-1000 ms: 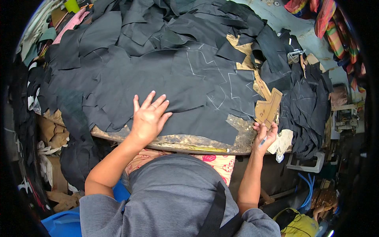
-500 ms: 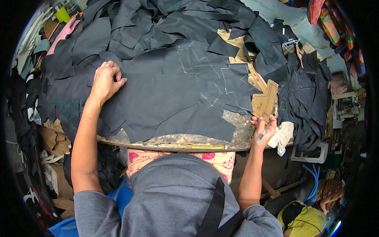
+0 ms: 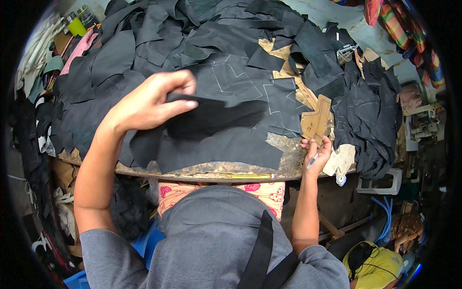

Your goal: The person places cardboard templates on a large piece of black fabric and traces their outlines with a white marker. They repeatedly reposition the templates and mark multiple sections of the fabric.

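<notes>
My left hand point(image 3: 156, 101) is raised above the table, thumb and bent fingers pinching the edge of a black leather piece point(image 3: 150, 143). The piece lifts off the sheet below and casts a dark shadow. At the right, my right hand point(image 3: 318, 151) holds a brown cardboard template point(image 3: 316, 120) by its lower end, with a slim pen point(image 3: 312, 161) also between the fingers. Just left of the template lies black leather point(image 3: 284, 103) with pale outlines drawn on it. The template has an angular shape and dark lines.
Black leather scraps point(image 3: 159, 36) heap along the far side. Another black pile point(image 3: 368, 115) hangs over the right edge. A yellow strip point(image 3: 248, 176) lies along the wooden front edge point(image 3: 288, 168). A person in yellow point(image 3: 380, 265) is at lower right.
My left hand has risen and moved right, lifting a leather piece that lay flat before. My right hand keeps the template and pen, shifted slightly left in the picture.
</notes>
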Demonstrator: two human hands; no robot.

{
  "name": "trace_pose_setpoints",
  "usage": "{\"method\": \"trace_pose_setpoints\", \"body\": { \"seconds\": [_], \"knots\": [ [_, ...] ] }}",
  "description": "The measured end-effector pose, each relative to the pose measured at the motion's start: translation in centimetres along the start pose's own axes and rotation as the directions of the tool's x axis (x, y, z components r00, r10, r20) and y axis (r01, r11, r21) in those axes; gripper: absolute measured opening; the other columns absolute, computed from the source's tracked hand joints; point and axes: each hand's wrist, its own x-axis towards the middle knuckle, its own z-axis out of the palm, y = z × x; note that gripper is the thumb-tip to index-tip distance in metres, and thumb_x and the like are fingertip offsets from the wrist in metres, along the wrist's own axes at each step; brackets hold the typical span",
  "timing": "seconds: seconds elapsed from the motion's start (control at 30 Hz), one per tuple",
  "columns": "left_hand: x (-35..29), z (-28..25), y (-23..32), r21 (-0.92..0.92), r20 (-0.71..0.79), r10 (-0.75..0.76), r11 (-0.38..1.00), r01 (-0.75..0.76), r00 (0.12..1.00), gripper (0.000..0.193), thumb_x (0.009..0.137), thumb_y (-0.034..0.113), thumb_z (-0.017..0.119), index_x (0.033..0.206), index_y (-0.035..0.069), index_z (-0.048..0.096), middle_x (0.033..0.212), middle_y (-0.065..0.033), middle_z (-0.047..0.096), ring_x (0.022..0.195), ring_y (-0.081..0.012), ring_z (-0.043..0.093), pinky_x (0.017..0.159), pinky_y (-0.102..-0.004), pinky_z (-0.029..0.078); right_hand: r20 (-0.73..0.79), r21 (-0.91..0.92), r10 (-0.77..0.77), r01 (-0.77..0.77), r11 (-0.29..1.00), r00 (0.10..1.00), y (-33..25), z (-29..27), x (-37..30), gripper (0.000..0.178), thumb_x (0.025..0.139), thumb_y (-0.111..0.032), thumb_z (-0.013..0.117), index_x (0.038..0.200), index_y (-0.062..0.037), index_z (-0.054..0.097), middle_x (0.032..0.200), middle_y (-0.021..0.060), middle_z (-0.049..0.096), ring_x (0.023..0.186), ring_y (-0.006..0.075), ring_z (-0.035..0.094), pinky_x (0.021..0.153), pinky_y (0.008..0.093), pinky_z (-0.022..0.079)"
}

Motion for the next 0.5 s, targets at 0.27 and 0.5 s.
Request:
{"method": "trace_pose_setpoints", "body": {
  "seconds": [0.27, 0.5],
  "knots": [
    [5.9, 1.3, 5.7, -0.718, -0.062, -0.143, 0.693, 0.055, 0.988, 0.035, 0.085, 0.029, 0.068, 0.101, 0.000, 0.059, 0.088, -0.0037, 0.063, 0.080, -0.0085, 0.059, 0.067, -0.0252, 0.050, -0.152, 0.332, 0.160, -0.102, 0.938, 0.975, 0.5, -0.8, 0.0, 0.027, 0.085, 0.005, 0.056, 0.111, -0.0012, 0.050, 0.098, 0.0043, 0.059, 0.083, 0.0081, 0.058, 0.066, 0.0195, 0.047],
    [3.9, 0.4, -6.9, 0.359, -0.293, -0.451, 0.765, 0.534, 0.843, 0.057, 0.068, 0.038, 0.080, 0.102, -0.002, 0.058, 0.094, -0.0165, 0.065, 0.088, -0.0258, 0.064, 0.071, -0.0351, 0.051, 0.070, -0.097, 0.034, -0.027, 0.995, 0.997, 0.3, -0.7, 0.0, 0.017, 0.093, -0.003, 0.047, 0.110, -0.0003, 0.044, 0.102, 0.0090, 0.057, 0.078, 0.0131, 0.062, 0.066, 0.0241, 0.053]
  ]
}}
